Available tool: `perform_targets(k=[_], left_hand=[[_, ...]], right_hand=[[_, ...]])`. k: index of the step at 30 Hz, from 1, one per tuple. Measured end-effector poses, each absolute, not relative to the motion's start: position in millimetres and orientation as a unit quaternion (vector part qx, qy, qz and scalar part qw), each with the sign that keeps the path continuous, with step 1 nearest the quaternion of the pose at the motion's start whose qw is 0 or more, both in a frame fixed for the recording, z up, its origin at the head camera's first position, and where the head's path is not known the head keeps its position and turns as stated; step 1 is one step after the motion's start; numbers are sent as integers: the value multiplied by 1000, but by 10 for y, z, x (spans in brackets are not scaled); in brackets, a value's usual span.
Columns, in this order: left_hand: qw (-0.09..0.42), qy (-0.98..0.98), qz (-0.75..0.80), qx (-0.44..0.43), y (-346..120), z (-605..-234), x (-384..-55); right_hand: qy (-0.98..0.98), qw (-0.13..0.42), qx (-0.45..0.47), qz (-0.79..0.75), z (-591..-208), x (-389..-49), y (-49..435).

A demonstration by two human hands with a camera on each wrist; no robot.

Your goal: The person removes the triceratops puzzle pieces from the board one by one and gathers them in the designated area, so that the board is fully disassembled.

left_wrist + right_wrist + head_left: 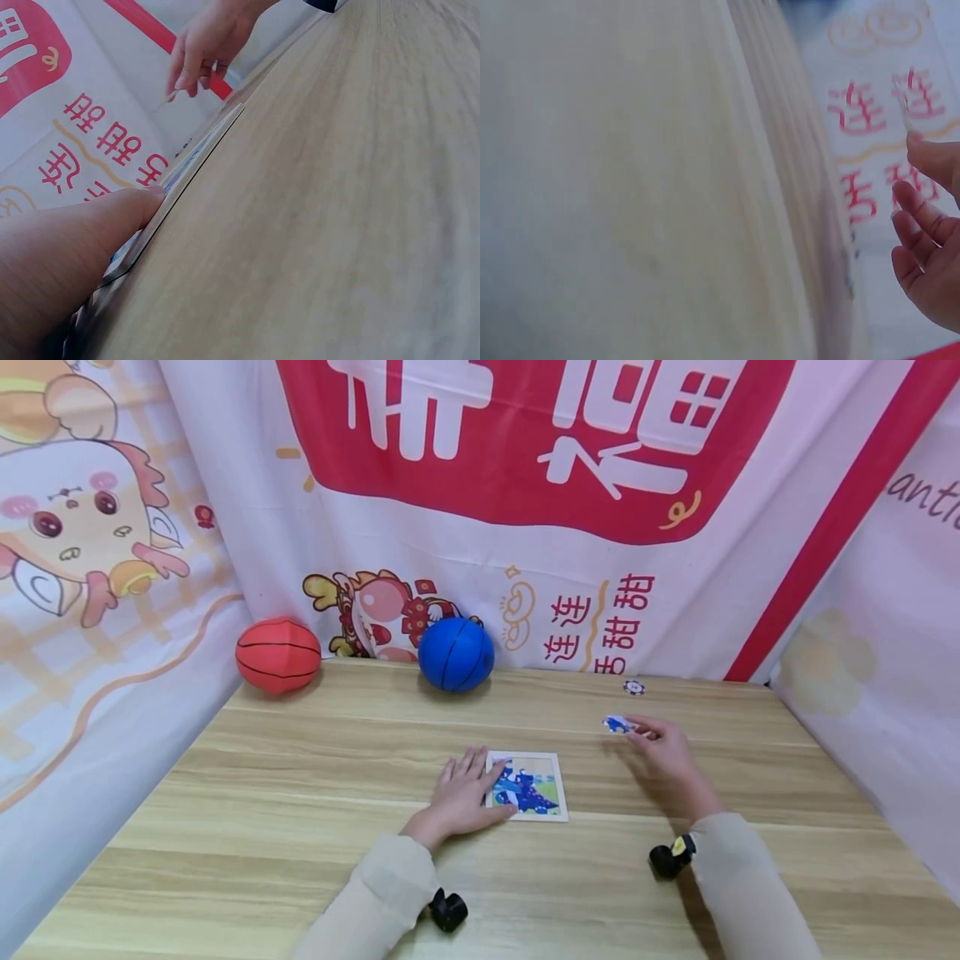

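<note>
A square jigsaw puzzle (534, 789) with a white frame lies on the table, partly filled with blue and green pieces. My left hand (465, 795) rests on its left side with fingers spread, the thumb along the lower edge; in the left wrist view that thumb (112, 217) touches the frame's edge. Off to the right, my right hand (666, 752) pinches a blue and white puzzle piece (618, 724) between thumb and fingertips, above the table. The right wrist view shows this piece (904, 105) almost edge-on.
Another small puzzle piece (633, 687) lies near the table's back edge. A blue ball (456, 654) and a red ball (278, 656) sit along the back of the wooden table (300, 827). Printed cloth (525, 552) hangs behind and at both sides.
</note>
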State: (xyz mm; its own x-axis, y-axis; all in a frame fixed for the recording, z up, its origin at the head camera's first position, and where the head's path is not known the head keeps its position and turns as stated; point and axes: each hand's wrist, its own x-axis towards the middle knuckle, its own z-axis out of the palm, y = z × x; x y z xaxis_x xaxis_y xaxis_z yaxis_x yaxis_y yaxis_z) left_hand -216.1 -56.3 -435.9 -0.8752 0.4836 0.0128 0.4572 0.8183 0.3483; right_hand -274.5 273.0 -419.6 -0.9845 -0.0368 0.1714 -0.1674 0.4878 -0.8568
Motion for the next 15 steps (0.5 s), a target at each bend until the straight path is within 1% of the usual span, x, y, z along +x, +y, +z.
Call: perform_targets(k=[3, 9, 15], left_hand=[[37, 953, 174, 245, -563, -4356, -2158], [39, 954, 170, 243, -560, -4361, -2158], [35, 954, 169, 244, -566, -4378, -2163]], right_hand=[[-862, 63, 62, 499, -4260, -2808, 2838], [-897, 87, 107, 421, -4350, -2869, 2917], [-925, 112, 101, 349, -4425, -2909, 2908]])
